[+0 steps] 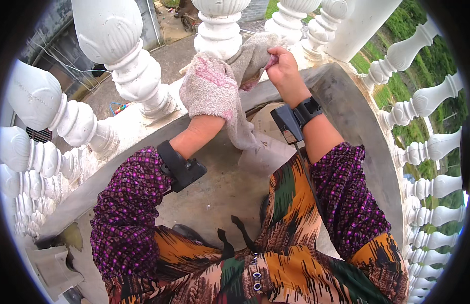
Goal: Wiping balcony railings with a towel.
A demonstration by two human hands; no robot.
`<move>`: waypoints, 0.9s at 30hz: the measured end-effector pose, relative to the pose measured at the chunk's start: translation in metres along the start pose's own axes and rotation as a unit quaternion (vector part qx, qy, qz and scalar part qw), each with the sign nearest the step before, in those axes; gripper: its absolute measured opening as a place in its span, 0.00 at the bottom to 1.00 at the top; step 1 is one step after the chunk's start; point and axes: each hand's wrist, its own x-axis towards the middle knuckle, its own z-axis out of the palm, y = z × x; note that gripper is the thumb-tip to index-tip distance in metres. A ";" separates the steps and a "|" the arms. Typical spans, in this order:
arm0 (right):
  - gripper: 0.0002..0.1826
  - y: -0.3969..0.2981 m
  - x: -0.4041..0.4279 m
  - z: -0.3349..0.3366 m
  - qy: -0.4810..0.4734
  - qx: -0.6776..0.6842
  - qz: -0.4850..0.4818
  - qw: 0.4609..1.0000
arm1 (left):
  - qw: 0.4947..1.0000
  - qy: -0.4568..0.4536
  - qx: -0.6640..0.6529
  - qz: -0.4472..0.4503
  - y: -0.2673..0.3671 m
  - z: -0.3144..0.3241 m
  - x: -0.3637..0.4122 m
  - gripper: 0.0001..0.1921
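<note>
A worn, greyish-beige terry towel (pixel 216 91) with pink stains hangs in loose folds just above the base of a white balustrade. My left hand is hidden inside the towel, which wraps it down to the wrist (pixel 202 127); whether its fingers grip the cloth cannot be seen. On the other side, my right hand (pixel 282 70) pinches the towel's edge between thumb and fingers. A fold of cloth spans the two hands, and one end dangles below them.
White carved balusters (pixel 138 76) stand on a ledge (pixel 124 127) in front, and more balusters (pixel 405 57) line the right. A pale sheet-like object (pixel 267 154) is below the towel. Cardboard (pixel 54 266) lies lower left. A black device is strapped to each forearm.
</note>
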 end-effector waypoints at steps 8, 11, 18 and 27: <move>0.17 0.066 -0.028 0.029 -0.112 -0.308 0.062 0.943 | 0.992 0.077 0.036 -0.093 -0.030 0.029 0.037 0.14; 0.15 0.087 -0.038 0.020 0.001 -0.756 -0.200 0.623 | 0.972 0.128 0.195 -0.021 -0.019 0.069 0.040 0.16; 0.10 0.066 -0.089 0.035 -0.255 -0.866 -0.195 0.382 | 0.943 -0.196 -0.249 -0.098 -0.014 -0.004 -0.003 0.14; 0.05 0.007 -0.105 0.134 -0.303 -0.432 -0.052 0.848 | 0.995 -0.024 -0.073 0.059 -0.005 -0.163 0.000 0.15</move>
